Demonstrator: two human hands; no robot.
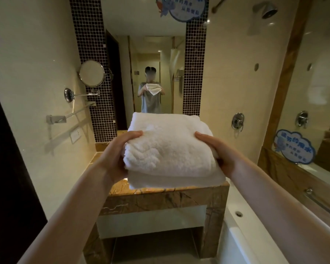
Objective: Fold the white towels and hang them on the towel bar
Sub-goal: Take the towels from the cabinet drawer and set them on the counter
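Note:
A folded white towel [170, 149] is held up in front of me above the marble counter [160, 195]. My left hand [116, 155] grips its left edge, thumb on top and fingers underneath. My right hand [217, 151] grips its right edge the same way. The towel's layers hang a little lower at the near side. A towel bar [72, 114] is fixed to the left wall, with nothing on it. The mirror ahead shows a person holding the towel at chest height.
A round shaving mirror [91, 73] and a small chrome dish [69, 94] stick out from the left wall above the bar. A white bathtub [244, 225] lies at the right, with a shower valve [237, 121] on the wall and a blue sign [293, 147] beside it.

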